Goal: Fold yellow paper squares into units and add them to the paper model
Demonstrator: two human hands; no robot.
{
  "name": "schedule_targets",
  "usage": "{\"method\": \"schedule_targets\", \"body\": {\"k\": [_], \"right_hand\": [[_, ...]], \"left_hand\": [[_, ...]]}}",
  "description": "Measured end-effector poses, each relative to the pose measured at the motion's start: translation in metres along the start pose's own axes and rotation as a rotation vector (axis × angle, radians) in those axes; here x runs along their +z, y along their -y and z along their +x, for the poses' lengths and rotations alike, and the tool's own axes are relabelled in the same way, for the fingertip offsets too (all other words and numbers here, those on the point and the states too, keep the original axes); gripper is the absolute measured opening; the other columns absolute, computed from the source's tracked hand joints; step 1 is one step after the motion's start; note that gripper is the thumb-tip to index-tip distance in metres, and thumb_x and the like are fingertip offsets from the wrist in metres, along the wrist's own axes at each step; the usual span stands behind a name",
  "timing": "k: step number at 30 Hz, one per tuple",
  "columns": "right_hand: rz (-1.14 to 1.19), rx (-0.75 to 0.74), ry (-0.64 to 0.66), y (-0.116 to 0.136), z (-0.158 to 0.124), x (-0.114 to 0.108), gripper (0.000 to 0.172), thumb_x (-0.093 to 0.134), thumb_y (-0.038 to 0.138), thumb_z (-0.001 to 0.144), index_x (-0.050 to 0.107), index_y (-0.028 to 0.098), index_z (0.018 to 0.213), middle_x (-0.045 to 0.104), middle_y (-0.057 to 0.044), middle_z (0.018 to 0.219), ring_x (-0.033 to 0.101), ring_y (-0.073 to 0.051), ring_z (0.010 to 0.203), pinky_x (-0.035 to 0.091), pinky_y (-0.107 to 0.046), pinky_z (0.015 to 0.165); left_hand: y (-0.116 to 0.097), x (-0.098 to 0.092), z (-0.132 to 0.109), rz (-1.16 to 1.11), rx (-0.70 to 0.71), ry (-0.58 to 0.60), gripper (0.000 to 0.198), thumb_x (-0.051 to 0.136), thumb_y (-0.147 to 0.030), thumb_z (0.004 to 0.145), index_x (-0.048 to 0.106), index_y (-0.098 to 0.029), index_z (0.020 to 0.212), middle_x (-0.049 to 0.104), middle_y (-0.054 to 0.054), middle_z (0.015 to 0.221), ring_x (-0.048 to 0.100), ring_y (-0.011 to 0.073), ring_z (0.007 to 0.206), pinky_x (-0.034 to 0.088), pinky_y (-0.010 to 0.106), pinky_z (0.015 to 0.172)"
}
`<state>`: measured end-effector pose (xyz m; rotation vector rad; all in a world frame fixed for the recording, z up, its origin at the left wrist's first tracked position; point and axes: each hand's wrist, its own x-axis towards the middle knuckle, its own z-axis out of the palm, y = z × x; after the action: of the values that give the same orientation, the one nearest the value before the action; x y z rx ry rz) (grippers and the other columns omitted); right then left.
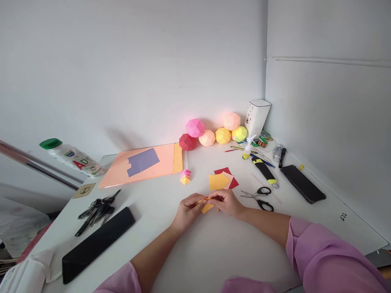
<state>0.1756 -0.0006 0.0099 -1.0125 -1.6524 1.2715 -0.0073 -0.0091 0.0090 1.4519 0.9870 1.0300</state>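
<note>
My left hand and my right hand meet over the white table, both pinched on a small folded piece of yellow-orange paper. Just beyond them lies a small pile of paper squares in yellow, pink and red. A tiny folded pink and yellow unit sits to the left of that pile. Black-handled scissors lie right of my right hand.
Several paper polyhedron balls line the back wall. Peach card with a purple piece lies back left. Keys, a black case, a bottle, a glue bottle, a utility knife and a phone surround the area.
</note>
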Motion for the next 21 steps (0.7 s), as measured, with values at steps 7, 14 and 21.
{"method": "schedule_targets", "body": {"k": [7, 14, 21], "right_hand": [[0.009, 0.014, 0.004, -0.0017, 0.0003, 0.0008, 0.023, 0.061, 0.036, 0.079, 0.066, 0.015, 0.084, 0.06, -0.001, 0.066, 0.05, -0.008, 0.046, 0.043, -0.022, 0.044], [0.011, 0.0, 0.001, -0.0016, 0.0003, 0.0006, 0.023, 0.061, 0.036, 0.079, 0.066, 0.015, 0.084, 0.055, 0.001, 0.058, 0.048, -0.008, 0.045, 0.044, -0.021, 0.043], [-0.01, -0.018, 0.003, 0.0006, 0.0006, 0.0005, 0.021, 0.061, 0.035, 0.079, 0.067, 0.015, 0.08, 0.055, 0.001, 0.058, 0.048, -0.009, 0.044, 0.043, -0.021, 0.042]], "left_hand": [[-0.0005, -0.0004, -0.0009, 0.025, -0.01, -0.007, 0.016, 0.061, -0.033, 0.079, 0.072, -0.021, 0.082, 0.066, 0.006, 0.085, 0.061, 0.0184, 0.081, 0.05, 0.029, 0.07], [0.0004, -0.0005, -0.0004, 0.033, 0.0, -0.012, 0.016, 0.061, -0.032, 0.08, 0.072, -0.021, 0.081, 0.065, 0.006, 0.083, 0.06, 0.0178, 0.08, 0.049, 0.029, 0.071], [-0.0011, -0.0001, -0.0009, 0.049, -0.018, -0.009, 0.02, 0.059, -0.036, 0.08, 0.071, -0.019, 0.082, 0.065, 0.007, 0.085, 0.059, 0.0179, 0.078, 0.049, 0.029, 0.07]]}}
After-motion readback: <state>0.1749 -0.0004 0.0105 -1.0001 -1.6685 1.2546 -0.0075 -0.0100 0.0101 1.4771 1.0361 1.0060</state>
